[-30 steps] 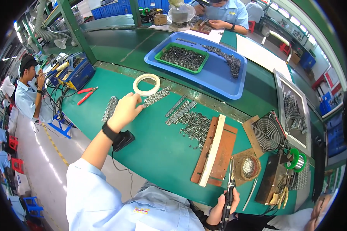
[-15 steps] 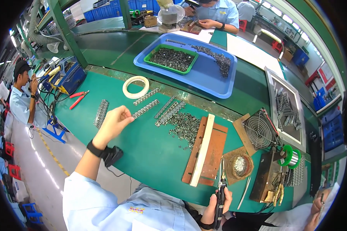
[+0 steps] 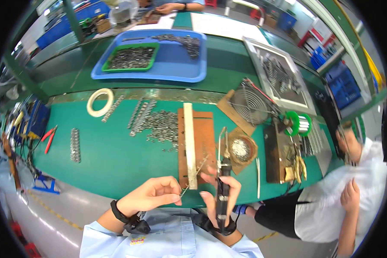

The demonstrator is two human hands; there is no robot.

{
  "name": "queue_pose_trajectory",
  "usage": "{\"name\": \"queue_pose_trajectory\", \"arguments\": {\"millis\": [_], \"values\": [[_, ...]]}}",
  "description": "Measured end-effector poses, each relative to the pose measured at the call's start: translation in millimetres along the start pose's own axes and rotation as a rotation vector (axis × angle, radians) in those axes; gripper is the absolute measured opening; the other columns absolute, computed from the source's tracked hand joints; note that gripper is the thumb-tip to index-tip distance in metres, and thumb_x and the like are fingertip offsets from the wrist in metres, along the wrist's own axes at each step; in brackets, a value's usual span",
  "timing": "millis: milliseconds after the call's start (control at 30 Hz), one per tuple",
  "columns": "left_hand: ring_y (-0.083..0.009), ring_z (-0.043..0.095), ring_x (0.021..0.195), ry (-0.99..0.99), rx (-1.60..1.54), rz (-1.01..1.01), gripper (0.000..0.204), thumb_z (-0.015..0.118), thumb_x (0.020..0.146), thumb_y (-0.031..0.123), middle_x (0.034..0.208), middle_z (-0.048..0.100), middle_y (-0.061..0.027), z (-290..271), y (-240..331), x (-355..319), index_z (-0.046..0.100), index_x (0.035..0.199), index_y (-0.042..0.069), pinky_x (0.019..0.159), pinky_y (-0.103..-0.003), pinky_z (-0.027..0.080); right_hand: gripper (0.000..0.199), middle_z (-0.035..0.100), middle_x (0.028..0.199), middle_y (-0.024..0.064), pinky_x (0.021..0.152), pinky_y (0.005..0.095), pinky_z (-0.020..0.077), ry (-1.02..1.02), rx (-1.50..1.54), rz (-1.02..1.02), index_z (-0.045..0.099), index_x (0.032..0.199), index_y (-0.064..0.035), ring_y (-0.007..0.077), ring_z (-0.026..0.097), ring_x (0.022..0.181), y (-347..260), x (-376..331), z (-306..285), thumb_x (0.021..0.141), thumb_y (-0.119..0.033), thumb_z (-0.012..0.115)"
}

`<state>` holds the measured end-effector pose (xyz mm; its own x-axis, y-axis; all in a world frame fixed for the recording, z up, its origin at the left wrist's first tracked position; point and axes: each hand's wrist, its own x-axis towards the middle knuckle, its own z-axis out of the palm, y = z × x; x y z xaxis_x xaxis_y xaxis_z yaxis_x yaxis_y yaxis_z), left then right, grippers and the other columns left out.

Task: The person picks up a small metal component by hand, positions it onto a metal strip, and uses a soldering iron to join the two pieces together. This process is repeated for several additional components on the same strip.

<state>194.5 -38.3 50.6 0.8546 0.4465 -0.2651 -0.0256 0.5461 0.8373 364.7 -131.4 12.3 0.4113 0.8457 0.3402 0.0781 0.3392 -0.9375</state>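
Note:
My left hand (image 3: 157, 194) pinches one end of a narrow metal strip (image 3: 196, 174), seen nearly edge-on over the near end of a brown board (image 3: 202, 142). My right hand (image 3: 233, 189) is wrapped round the black handle of a soldering iron (image 3: 222, 195), its thin metal end pointing away from me. Its fingertips are close to the strip; I cannot tell if they touch it. A pale wooden bar (image 3: 189, 137) lies along the brown board. Left of the board lies a pile of small metal pieces (image 3: 161, 127), with several strips (image 3: 142, 116) beside it.
Farther left are a tape roll (image 3: 100, 103), red-handled pliers (image 3: 50, 139) and another strip (image 3: 75, 145). At right stand a fan (image 3: 249, 104), a round pot (image 3: 241, 148) and a solder spool (image 3: 297, 124). A blue tray (image 3: 178, 64) is behind; a co-worker (image 3: 352, 193) sits at right.
My left hand has lifted the strip from the table and brought it to the right, in front of me. My right hand and the iron have come up beside it. The view has shifted right.

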Motion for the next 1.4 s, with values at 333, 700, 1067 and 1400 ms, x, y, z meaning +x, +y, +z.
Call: {"name": "queue_pose_trajectory", "arguments": {"millis": [333, 700, 1067, 1400], "values": [[-0.0146, 0.056, 0.087, -0.117, 0.093, 0.229, 0.006, 0.054, 0.084, -0.001, 0.089, 0.053, -0.0068, 13, -23, 25, 0.051, 0.089, -0.003, 0.081, -0.028, 0.047, 0.062, 0.040, 0.124, 0.0203, 0.081, 0.0329, 0.0475, 0.184, 0.002, 0.043, 0.026, 0.119, -0.0121, 0.0234, 0.055, 0.099, -4, -3, 9, 0.074, -0.001, 0.067], [-0.0138, 0.060, 0.078, 0.074, 0.207, 0.144, 0.011, 0.057, 0.084, 0.004, 0.084, 0.059, -0.0065, 2, -13, 18, 0.054, 0.092, -0.004, 0.072, -0.025, 0.050, 0.064, 0.041, 0.122, 0.0206, 0.063, 0.0238, 0.0499, 0.162, 0.075, 0.142, 0.028, 0.116, -0.0114, 0.0135, 0.056, 0.077, -2, 0, 6, 0.070, 0.009, 0.067], [-0.0091, 0.059, 0.069, -0.017, 0.297, -0.075, 0.014, 0.054, 0.087, 0.012, 0.074, 0.058, -0.0044, -9, 7, 34, 0.050, 0.082, -0.001, 0.061, -0.024, 0.049, 0.055, 0.045, 0.115, 0.0232, 0.066, 0.0266, 0.0503, -0.207, -0.239, 0.045, 0.031, 0.112, -0.0093, 0.0172, 0.059, 0.081, 2, 2, -2, 0.072, 0.006, 0.066], [-0.0089, 0.057, 0.065, 0.204, 0.219, -0.109, 0.017, 0.053, 0.089, 0.015, 0.069, 0.058, -0.0025, -37, 10, 50, 0.048, 0.079, 0.002, 0.061, -0.023, 0.047, 0.037, 0.053, 0.109, 0.0264, 0.073, 0.0347, 0.0495, -0.104, -0.185, 0.023, 0.039, 0.107, -0.0045, 0.0242, 0.062, 0.082, 18, 17, -15, 0.079, -0.006, 0.064]]}}
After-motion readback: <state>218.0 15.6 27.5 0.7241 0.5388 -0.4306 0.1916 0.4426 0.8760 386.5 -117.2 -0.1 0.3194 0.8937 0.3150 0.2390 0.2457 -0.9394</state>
